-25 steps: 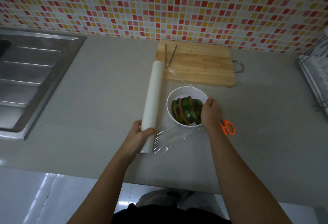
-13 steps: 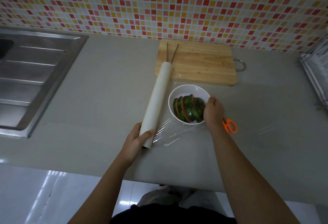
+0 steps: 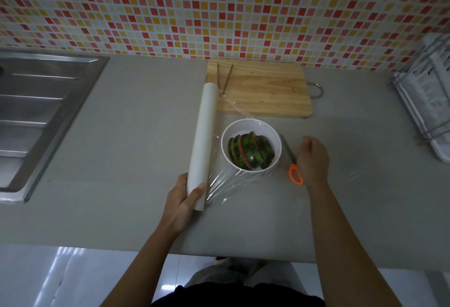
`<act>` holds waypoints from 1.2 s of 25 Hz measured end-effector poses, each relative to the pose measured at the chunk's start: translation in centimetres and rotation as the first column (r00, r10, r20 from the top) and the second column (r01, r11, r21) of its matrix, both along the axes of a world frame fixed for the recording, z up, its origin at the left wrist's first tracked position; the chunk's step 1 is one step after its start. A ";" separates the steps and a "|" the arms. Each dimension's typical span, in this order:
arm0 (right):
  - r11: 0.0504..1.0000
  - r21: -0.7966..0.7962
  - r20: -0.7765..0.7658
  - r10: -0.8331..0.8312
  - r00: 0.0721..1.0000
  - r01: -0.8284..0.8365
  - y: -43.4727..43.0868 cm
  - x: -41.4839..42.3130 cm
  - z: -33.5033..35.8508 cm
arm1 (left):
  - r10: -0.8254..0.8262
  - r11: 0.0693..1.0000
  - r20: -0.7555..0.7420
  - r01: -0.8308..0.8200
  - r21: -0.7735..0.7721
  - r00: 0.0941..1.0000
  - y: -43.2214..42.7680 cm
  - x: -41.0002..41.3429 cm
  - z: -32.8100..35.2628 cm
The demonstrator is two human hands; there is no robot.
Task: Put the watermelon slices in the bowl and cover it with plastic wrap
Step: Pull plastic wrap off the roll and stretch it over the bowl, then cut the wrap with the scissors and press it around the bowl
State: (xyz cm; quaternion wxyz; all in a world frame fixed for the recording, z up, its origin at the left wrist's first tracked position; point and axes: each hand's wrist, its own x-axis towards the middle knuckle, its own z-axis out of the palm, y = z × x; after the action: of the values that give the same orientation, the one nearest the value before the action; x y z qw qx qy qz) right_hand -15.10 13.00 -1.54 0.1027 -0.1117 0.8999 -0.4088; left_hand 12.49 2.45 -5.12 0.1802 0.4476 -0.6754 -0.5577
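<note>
Left hand [image 3: 181, 199] grasps the wrap roll [image 3: 202, 143] at the bowl's [image 3: 250, 125] nine o'clock; right hand [image 3: 313, 158], released (fingers loose), hovers over the scissors [image 3: 293, 164] at three o'clock.

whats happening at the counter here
A person is wrapping a white bowl of watermelon slices. The left hand grips the plastic wrap roll, with film stretched over the bowl. The right hand hangs open above the orange-handled scissors, holding nothing.
</note>
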 end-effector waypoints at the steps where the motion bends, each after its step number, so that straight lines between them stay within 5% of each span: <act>1: 0.991 0.121 -0.068 0.061 0.996 -0.052 1.4 0.1 -0.2 | 0.000 1.000 -0.004 0.000 -0.002 1.000 0.0 0.0 -0.1; 5: 0.918 0.356 -0.050 0.206 0.977 -0.175 3.5 1.7 -1.7 | -0.003 1.000 -0.014 0.003 -0.001 1.000 0.0 0.0 -0.2; 11: 0.928 0.353 -0.045 0.142 0.989 -0.118 4.0 1.6 -1.9 | -0.004 1.000 -0.020 0.004 -0.013 1.000 0.3 0.2 -0.4; 13: 0.963 0.251 -0.066 0.122 0.990 -0.102 4.6 2.1 -1.0 | 0.008 1.000 -0.047 -0.008 -0.003 0.999 0.5 0.2 -0.4; 15: 0.995 -0.027 -0.012 0.098 0.995 -0.098 4.6 3.6 0.4 | 0.022 1.000 -0.067 -0.022 0.001 0.997 0.5 0.3 -0.5; 19: 0.829 -0.544 0.263 0.316 0.911 -0.131 3.5 7.7 2.5 | 0.044 0.999 -0.090 -0.043 0.013 0.995 0.7 0.2 -0.7; 23: 0.751 -0.649 0.410 0.479 0.776 -0.120 3.1 11.9 2.1 | 0.079 0.997 -0.087 -0.078 0.015 0.993 0.6 0.1 -0.3; 30: 0.824 -0.564 0.510 0.400 0.761 -0.055 5.0 19.0 0.0 | 0.102 0.993 -0.117 -0.095 0.067 0.988 0.7 0.2 -0.6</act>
State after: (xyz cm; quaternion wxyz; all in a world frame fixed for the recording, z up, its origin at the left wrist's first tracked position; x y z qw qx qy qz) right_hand 3.92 18.02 -1.53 0.4035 -0.1106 0.6523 -0.6320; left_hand 12.72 3.11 -5.75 0.2344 0.4513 -0.6229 -0.5945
